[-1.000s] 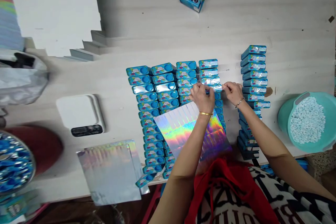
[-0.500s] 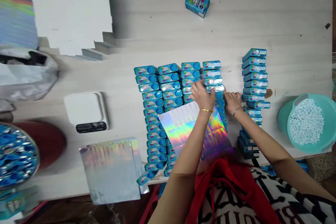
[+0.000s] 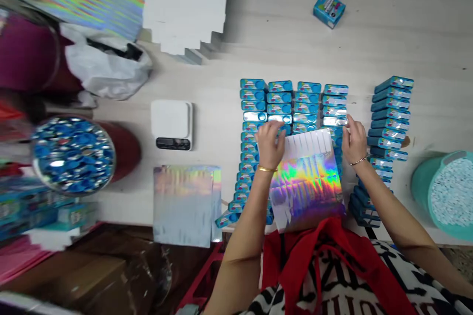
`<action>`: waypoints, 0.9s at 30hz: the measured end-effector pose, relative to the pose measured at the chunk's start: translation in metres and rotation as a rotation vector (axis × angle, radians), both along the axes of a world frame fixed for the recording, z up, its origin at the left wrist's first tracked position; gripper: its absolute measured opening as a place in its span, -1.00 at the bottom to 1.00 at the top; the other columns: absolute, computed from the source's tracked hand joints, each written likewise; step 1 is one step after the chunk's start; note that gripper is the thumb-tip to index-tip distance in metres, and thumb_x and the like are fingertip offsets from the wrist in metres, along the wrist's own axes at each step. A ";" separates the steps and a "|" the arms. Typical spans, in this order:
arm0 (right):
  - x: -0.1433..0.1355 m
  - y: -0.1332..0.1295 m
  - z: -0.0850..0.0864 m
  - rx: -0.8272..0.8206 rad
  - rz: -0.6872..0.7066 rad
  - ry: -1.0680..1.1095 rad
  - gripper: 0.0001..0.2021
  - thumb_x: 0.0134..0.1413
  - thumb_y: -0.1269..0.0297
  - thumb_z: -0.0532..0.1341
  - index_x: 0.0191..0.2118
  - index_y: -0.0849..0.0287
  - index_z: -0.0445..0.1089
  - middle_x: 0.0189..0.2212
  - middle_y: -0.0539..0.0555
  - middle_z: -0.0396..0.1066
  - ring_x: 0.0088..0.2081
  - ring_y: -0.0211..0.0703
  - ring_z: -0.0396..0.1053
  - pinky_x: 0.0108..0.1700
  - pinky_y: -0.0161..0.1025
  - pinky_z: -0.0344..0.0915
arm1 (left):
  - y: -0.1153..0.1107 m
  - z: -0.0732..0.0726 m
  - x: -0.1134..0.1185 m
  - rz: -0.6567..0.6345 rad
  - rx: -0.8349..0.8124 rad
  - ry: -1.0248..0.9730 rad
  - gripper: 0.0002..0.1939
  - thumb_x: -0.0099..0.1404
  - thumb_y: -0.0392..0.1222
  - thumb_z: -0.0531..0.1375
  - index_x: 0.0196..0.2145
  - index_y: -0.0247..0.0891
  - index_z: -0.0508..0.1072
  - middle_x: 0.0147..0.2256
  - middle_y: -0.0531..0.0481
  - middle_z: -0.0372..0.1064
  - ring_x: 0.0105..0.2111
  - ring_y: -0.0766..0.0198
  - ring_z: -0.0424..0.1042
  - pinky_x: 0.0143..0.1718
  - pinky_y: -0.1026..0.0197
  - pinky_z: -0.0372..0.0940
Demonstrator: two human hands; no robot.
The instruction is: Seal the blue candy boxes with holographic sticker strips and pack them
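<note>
In the head view, I have the shiny sheet (image 3: 306, 177) sloping toward me over the near part of the four columns of blue tins (image 3: 280, 97). Its far end is marked into narrow strips. My left hand (image 3: 271, 143) is curled with the fingers bent, beside the sheet's far left corner; I cannot tell whether it grips the sheet or only rests there. My right hand (image 3: 354, 141) is loosely parted, thumb and index slightly open near the right end of a bright-topped tin (image 3: 334, 121), with nothing visible between them; contact with the tin is unclear.

I judge that I am in the middle of putting shiny strips on the tins, probably between one strip and the next. The next move seems to call for a fine pinch on one strip and a light, level touch, since the tins stand close and could tip.

The sheet hides many near tins, and my left forearm covers others. Lettering on the tins is too small to read. The bucket (image 3: 424, 177) at right and the white stack (image 3: 186, 5) at far left are cut off by the frame.
</note>
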State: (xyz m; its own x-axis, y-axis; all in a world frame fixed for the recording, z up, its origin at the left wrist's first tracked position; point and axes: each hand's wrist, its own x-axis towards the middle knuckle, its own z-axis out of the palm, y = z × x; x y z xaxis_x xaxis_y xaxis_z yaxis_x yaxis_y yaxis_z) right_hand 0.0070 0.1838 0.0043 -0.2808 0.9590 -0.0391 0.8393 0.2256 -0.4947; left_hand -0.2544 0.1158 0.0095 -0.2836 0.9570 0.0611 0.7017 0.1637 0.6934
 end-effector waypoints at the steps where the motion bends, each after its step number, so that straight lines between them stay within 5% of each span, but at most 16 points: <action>1: -0.018 -0.002 0.006 0.012 0.073 0.055 -0.50 0.38 0.21 -0.14 0.32 0.19 0.19 -0.03 0.30 0.36 0.02 0.15 0.25 0.06 0.06 0.17 | -0.013 -0.001 -0.022 0.004 -0.042 0.060 -0.73 0.39 -0.10 0.08 -0.05 -0.16 0.48 -0.06 -0.18 0.44 -0.01 0.00 0.33 0.00 0.00 0.11; 4: -0.083 -0.016 0.014 -0.042 0.331 0.113 -0.57 0.40 0.17 -0.09 0.19 0.12 0.35 0.00 0.25 0.36 0.02 0.13 0.23 0.07 0.03 0.12 | -0.044 -0.010 -0.066 -0.030 -0.201 0.205 -0.75 0.34 -0.05 0.14 -0.12 -0.16 0.51 -0.07 -0.22 0.42 -0.05 -0.04 0.30 -0.06 0.00 0.10; 9: -0.159 -0.036 0.003 -0.122 0.567 0.017 -0.65 0.40 0.18 0.00 0.08 0.17 0.42 -0.01 0.23 0.38 0.03 0.07 0.19 0.06 -0.04 0.02 | -0.053 -0.020 -0.081 -0.116 -0.204 0.223 -0.78 0.38 -0.08 0.09 -0.28 -0.18 0.49 -0.12 -0.21 0.42 -0.10 0.00 0.28 -0.10 0.00 0.07; 20: -0.180 -0.036 -0.002 -0.218 0.495 -0.014 -0.66 0.41 0.25 -0.04 -0.24 0.15 0.46 -0.26 0.13 0.49 -0.13 0.00 0.28 -0.09 -0.09 -0.01 | -0.054 -0.011 -0.083 -0.251 -0.030 0.207 -0.82 0.37 -0.17 0.12 -0.19 -0.04 0.53 0.00 -0.12 0.49 -0.01 0.04 0.35 -0.01 -0.06 0.06; 24: -0.186 -0.038 0.001 -0.235 0.468 -0.045 -0.68 0.39 0.27 -0.02 -0.25 0.15 0.45 -0.24 0.14 0.50 -0.12 0.00 0.30 -0.09 -0.09 -0.01 | -0.068 -0.017 -0.076 -0.218 -0.002 0.240 -0.84 0.38 -0.19 0.13 -0.20 -0.04 0.52 0.03 -0.10 0.49 -0.01 0.05 0.38 -0.01 -0.05 0.05; 27: -0.189 -0.039 -0.002 -0.230 0.451 -0.063 -0.65 0.40 0.27 -0.06 -0.24 0.16 0.46 -0.22 0.16 0.50 -0.11 0.02 0.29 -0.08 -0.08 0.00 | -0.088 -0.007 -0.067 -0.232 0.038 0.262 -0.88 0.36 -0.21 0.15 -0.26 -0.11 0.50 -0.02 -0.13 0.52 -0.04 0.07 0.41 -0.04 -0.01 0.07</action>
State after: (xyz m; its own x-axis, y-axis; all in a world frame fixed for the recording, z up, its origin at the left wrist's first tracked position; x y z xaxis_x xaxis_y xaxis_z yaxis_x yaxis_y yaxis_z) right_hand -0.1818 0.1448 0.0025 -0.6553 0.7074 -0.2648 0.7131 0.4639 -0.5256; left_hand -0.3216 0.0278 0.0030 -0.0291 0.9898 0.1395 0.8723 -0.0430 0.4870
